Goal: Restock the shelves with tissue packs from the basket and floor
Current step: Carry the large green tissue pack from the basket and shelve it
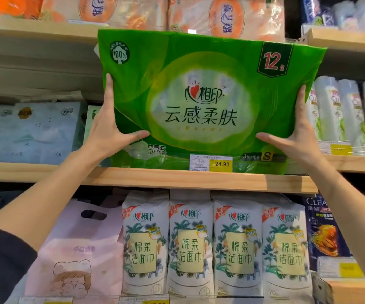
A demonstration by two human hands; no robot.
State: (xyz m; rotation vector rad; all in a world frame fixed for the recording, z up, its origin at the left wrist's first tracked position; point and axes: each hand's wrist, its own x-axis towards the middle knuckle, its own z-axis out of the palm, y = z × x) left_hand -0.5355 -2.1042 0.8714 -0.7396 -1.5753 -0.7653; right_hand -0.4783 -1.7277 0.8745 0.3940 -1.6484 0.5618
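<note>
A large green tissue pack marked "12" stands on edge at the middle wooden shelf, facing me. My left hand grips its left side, thumb across the lower front. My right hand grips its right side the same way. The pack's bottom edge sits behind the shelf lip and a yellow price tag reading 24.90. The basket and floor are out of view.
Pale blue tissue packs lie left of the green pack, white bottles to its right. Orange packs fill the shelf above. Below stand several white face-towel packs, a pink pack and dark blue packs.
</note>
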